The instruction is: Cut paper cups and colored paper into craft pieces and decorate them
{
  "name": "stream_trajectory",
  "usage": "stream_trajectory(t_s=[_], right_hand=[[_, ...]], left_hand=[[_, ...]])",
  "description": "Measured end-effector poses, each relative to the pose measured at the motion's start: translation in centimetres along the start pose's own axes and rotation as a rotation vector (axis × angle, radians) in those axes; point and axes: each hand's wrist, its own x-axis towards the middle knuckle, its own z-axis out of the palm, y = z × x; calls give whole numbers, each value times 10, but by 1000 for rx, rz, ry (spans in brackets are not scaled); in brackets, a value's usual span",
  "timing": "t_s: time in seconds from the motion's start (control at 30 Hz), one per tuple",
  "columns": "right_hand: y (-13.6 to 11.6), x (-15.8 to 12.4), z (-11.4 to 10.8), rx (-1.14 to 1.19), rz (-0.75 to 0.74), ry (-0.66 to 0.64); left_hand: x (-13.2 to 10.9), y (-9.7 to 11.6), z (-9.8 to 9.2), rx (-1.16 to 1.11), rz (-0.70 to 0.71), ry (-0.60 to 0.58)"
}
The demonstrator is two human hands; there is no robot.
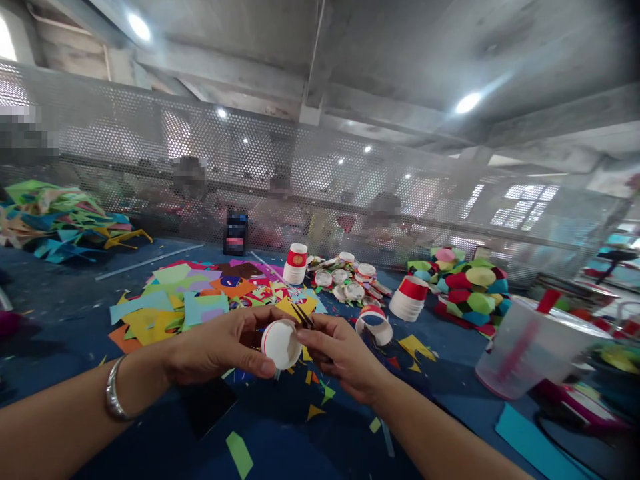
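Observation:
My left hand (220, 343) grips the cut-down bottom of a white paper cup (279, 345) between thumb and fingers. A thin red line runs along the cup's edge, and its round face is turned towards me. My right hand (343, 353) is closed on a pair of scissors (303, 316); their dark, pointed blades stick up beside the cup piece, and the handles are hidden in my fingers. The right thumb is close against the cup's right edge. Under and behind both hands lie coloured paper scraps (155, 310). A cut cup ring (375, 325) lies just right of my right hand.
Red-and-white stacked cups (409, 298), another cup stack (295, 264) and a pile of cup bottoms (350, 279) stand behind. At right are a plastic cup (530, 347) with a red straw and colourful paper balls (473, 290). A phone (235, 233) leans against the perforated screen (320, 180).

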Motion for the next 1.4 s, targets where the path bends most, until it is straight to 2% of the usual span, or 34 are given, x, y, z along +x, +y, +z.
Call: stream_trajectory(t_s=[0.4, 0.77, 0.87, 0.97, 1.0, 1.07, 1.17, 1.23, 1.4], right_hand=[[-2, -1, 0, -123, -35, 23], [1, 2, -1, -87, -58, 115], [5, 6, -3, -126, -64, 135], [10, 9, -6, -209, -62, 151], [10, 10, -8, -243, -71, 163], [10, 11, -10, -296, -95, 191], [9, 11, -13, -326, -127, 212], [9, 12, -14, -361, -155, 203], [13, 14, -14, -510, -237, 157]], left_hand=[[-4, 10, 3, -103, -15, -69], [3, -5, -5, 24, 11, -46], [7, -12, -7, 247, 24, 73], [8, -16, 2, 727, 117, 279], [7, -16, 8, 895, 191, 314], [3, -14, 23, 1077, 313, 233], [-3, -11, 44, 1158, 330, -42], [-5, -11, 54, 1207, 335, -165], [-3, -14, 58, 1272, 410, -260]])
